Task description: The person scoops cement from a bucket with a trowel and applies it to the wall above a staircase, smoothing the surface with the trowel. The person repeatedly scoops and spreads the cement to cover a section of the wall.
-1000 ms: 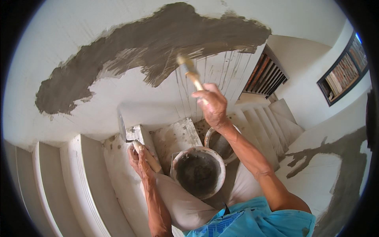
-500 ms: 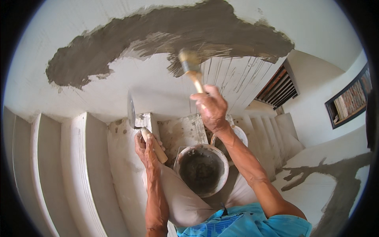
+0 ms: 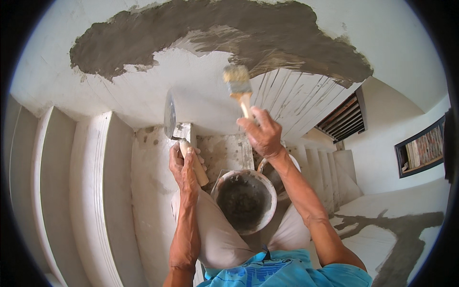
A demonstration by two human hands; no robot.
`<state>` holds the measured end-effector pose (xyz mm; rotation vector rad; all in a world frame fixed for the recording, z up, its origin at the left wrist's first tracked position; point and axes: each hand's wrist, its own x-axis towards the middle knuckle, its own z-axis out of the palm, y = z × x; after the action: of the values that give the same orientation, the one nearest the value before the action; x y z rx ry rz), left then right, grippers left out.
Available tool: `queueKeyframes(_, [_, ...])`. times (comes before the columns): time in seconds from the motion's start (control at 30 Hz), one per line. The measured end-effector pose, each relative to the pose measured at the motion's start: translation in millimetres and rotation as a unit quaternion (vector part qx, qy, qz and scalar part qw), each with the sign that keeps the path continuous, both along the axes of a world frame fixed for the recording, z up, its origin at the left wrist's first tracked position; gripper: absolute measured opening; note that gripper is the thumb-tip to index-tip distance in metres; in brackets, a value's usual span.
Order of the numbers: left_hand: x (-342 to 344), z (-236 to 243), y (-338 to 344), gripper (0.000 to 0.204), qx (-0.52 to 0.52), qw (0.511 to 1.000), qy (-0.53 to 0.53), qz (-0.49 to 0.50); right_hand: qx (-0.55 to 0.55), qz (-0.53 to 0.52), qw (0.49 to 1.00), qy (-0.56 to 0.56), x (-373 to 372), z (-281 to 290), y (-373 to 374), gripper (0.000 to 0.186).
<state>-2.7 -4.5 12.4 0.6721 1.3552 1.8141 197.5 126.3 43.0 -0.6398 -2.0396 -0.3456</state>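
Observation:
My right hand (image 3: 266, 135) is closed round the pale handle of a paintbrush (image 3: 237, 81). Its wide bristles point up, over the white wall just below a band of wet grey mortar (image 3: 205, 21); whether they touch the wall I cannot tell. In my left hand (image 3: 184, 166) is a trowel (image 3: 170, 115), gripped by its wooden handle, with the metal blade upright and seen nearly edge-on. Between my knees stands a round bucket (image 3: 271, 210) with dark grey mortar (image 3: 241, 203) in it. A second bucket (image 3: 292, 158) is partly hidden behind my right forearm.
Stairs (image 3: 91, 191) rise at my left, and more steps (image 3: 330, 172) lie at the right. Beyond these are a slatted opening (image 3: 342, 118) and a dark-framed window (image 3: 421, 147). Grey mortar patches (image 3: 406, 239) mark the surface at the lower right. Dark streaks run down the wall.
The brush has come away from the mortar's lower edge, down toward me, and is less blurred. The view has shifted slightly. My left hand still holds the trowel.

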Motion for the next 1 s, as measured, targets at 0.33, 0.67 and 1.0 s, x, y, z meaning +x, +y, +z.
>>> queueKeyframes(0.33, [-1.2,-1.6,1.6,0.044,-0.007,1.0,0.004,-0.008,-0.073,0.025,0.992,-0.096,-0.6,-16.1,6.0,0.019])
queueKeyframes(0.67, [-2.3,-3.8,1.7,0.045,0.008,1.0,0.0,-0.012,-0.023,-0.043,0.994,-0.098,0.1,-9.0,16.9,0.018])
queueKeyframes(1.0, [-0.8,-1.9,1.1,0.042,0.018,1.0,-0.005,0.014,0.006,0.028,0.995,-0.092,-4.8,6.8,-0.6,0.022])
